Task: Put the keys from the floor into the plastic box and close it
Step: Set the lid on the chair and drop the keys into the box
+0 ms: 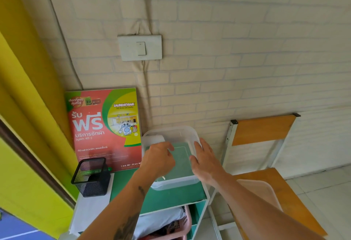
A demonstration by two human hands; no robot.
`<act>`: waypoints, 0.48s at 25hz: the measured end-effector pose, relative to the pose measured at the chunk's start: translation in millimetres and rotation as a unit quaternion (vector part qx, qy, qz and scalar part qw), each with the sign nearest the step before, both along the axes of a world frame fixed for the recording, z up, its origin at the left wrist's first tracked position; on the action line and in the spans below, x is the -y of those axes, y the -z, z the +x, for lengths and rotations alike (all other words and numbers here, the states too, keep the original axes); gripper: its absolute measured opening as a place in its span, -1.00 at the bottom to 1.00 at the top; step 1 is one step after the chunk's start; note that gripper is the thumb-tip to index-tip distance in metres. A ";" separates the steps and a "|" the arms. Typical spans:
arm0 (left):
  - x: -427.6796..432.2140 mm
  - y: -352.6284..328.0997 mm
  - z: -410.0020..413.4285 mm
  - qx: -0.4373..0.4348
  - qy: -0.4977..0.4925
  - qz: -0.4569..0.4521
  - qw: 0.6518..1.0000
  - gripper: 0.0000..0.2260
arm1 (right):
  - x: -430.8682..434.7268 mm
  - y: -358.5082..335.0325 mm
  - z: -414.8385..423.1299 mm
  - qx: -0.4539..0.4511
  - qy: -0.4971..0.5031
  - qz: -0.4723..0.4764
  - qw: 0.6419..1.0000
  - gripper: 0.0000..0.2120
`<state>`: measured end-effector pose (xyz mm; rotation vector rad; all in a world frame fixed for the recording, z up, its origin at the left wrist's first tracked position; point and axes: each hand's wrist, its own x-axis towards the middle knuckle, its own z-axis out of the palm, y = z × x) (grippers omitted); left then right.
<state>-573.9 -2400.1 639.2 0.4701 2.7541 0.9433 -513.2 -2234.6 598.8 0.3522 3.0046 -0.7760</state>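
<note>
Now the left hand (159,159) hangs over the open plastic box (171,156), fingers curled down into it; whether it clutches the keys I cannot tell, since no keys show anywhere in view, though a small pale glint sits just under the wrist. The right hand (204,160) lies flat and spread against the box's right rim, steadying it without gripping anything. The box stands on the green worktop (171,198), close to the wall, with a red laundry poster (103,127) to its left and a black mesh pen holder (91,178) nearer the front. A pale lid (263,192) appears to rest on the wooden chair (284,192) to the right. I judge this the dropping-in step; next calls for fetching that lid and pressing it down evenly on the rim
</note>
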 end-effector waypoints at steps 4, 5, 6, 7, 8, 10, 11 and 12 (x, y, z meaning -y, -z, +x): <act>-21.3 -5.9 8.5 -0.003 0.028 0.028 0.999 -0.70 | -23.1 -19.4 20.0 -0.050 0.020 -0.055 0.997 -0.44; -30.4 -8.0 12.0 -0.005 0.034 0.038 0.999 -0.71 | -32.9 -21.9 26.8 -0.058 0.026 -0.068 0.996 -0.44; -41.0 -10.3 16.5 -0.005 0.043 0.053 0.998 -0.72 | -43.8 -23.3 34.3 -0.065 0.036 -0.079 0.994 -0.44; -55.1 -12.2 22.9 0.000 0.056 0.071 0.996 -0.73 | -58.4 -22.0 43.3 -0.069 0.049 -0.086 0.993 -0.44; -69.4 -13.9 30.0 0.008 0.069 0.090 0.993 -0.74 | -73.5 -19.8 52.5 -0.068 0.061 -0.090 0.992 -0.44; -101.2 -12.6 45.4 0.024 0.092 0.125 0.988 -0.74 | -106.6 -13.0 73.3 -0.053 0.090 -0.095 0.990 -0.44; -118.1 -9.3 53.2 0.027 0.099 0.138 0.985 -0.74 | -123.5 -8.3 84.0 -0.045 0.103 -0.098 0.989 -0.44; -138.3 -4.1 62.3 0.029 0.103 0.145 0.984 -0.73 | -142.8 -2.5 96.5 -0.036 0.115 -0.101 0.988 -0.44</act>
